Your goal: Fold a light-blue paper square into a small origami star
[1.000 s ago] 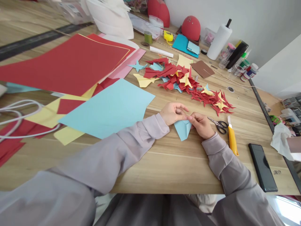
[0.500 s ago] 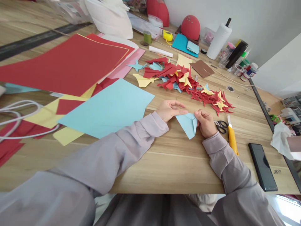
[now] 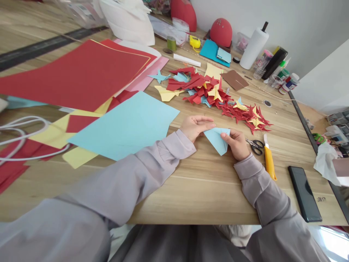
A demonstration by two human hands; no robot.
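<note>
A small folded piece of light blue paper (image 3: pixel 217 140) is held between my two hands, its point toward me. My left hand (image 3: pixel 195 126) pinches its upper left corner between thumb and fingers. On the right side, my right hand (image 3: pixel 236 143) grips it, with the thumb lying on the front face and the fingers behind, partly hidden. A large light blue sheet (image 3: pixel 125 125) lies left of my left hand. Beyond my hands spreads a pile of folded red, yellow and blue paper shapes (image 3: pixel 199 85). Black scissors (image 3: pixel 256 146) rest just right of my right hand.
A yellow-handled cutter (image 3: pixel 269 162) and a black phone (image 3: pixel 304 193) lie to the right. Large red sheets (image 3: pixel 76 72) and a white cable (image 3: pixel 24 134) occupy the left. Bottles (image 3: pixel 255 47) and a yellow tape measure (image 3: pixel 194 42) stand along the back. Another person's arm (image 3: pixel 343 167) shows at the right edge.
My right thumb has moved from the paper's upper right corner inward over its front face. The paper has tilted and its lower tip sits slightly higher. My left hand has barely moved.
</note>
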